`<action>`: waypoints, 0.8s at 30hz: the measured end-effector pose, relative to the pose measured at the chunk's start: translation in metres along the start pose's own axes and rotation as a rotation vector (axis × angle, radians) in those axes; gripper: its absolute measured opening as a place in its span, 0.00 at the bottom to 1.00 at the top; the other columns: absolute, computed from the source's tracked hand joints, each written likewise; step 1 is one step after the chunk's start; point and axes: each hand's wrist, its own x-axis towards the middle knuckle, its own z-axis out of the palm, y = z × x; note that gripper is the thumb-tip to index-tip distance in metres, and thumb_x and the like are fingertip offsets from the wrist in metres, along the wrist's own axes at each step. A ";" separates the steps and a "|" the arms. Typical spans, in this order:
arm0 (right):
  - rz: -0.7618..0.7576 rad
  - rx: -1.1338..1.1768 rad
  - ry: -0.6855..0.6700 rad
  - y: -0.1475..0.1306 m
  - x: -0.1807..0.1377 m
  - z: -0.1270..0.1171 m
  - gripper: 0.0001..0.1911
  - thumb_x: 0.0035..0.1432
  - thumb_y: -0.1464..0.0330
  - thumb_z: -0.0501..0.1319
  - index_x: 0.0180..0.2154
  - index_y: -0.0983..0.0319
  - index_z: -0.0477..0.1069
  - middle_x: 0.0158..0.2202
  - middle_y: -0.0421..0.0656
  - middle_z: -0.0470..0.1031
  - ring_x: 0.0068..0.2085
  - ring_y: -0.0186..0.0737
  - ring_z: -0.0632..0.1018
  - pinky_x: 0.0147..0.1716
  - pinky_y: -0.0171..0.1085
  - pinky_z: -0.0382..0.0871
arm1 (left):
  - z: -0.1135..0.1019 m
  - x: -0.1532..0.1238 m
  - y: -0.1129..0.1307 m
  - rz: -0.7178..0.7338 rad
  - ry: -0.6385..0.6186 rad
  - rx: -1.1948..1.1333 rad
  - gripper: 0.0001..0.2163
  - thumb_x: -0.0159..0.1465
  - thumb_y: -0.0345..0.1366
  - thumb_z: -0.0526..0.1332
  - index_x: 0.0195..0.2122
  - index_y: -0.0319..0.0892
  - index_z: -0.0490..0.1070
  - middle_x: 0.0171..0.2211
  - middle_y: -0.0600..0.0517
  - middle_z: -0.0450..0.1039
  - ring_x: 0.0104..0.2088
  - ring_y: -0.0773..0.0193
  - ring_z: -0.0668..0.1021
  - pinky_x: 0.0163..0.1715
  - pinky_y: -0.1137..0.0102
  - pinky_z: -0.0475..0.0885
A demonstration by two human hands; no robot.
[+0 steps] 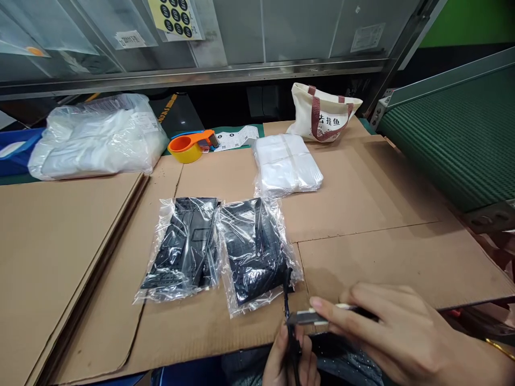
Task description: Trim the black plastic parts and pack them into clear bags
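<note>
- Black strap (287,300): upright at the cardboard sheet's (362,193) near edge, top end beside a bagged black item (253,252), lower end gripped.
- Left hand (290,360): fingers curled, pinching the strap.
- Right hand (396,328): fingers pressed together, pinching a small metal-bladed tool (306,318), its tip just beside the strap.
- Second bagged black item (181,249): alongside the first, on the cardboard sheet.

The left hand (289,362) and right hand (394,332) sit just near 2 clear plastic bags (253,252), which block the straight way far. To the right, a hand could pass over the cardboard sheet (402,268) until the stack of white bags (287,163) or the green conveyor belt (450,139) stands in the way.
</note>
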 end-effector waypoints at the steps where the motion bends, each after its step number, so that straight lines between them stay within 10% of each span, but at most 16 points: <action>1: 0.017 -0.008 0.000 0.001 0.001 0.000 0.18 0.68 0.75 0.49 0.57 0.65 0.65 0.27 0.39 0.69 0.26 0.33 0.70 0.23 0.33 0.59 | 0.001 0.000 0.000 -0.003 -0.019 0.001 0.13 0.64 0.48 0.58 0.32 0.45 0.73 0.14 0.59 0.56 0.13 0.73 0.51 0.16 0.79 0.59; 24: 0.047 -0.041 0.045 0.007 0.001 0.000 0.21 0.66 0.78 0.51 0.59 0.65 0.63 0.27 0.40 0.69 0.26 0.34 0.69 0.23 0.34 0.58 | 0.012 0.004 0.001 0.015 -0.022 0.041 0.15 0.65 0.49 0.56 0.31 0.44 0.69 0.14 0.60 0.55 0.13 0.73 0.51 0.16 0.79 0.58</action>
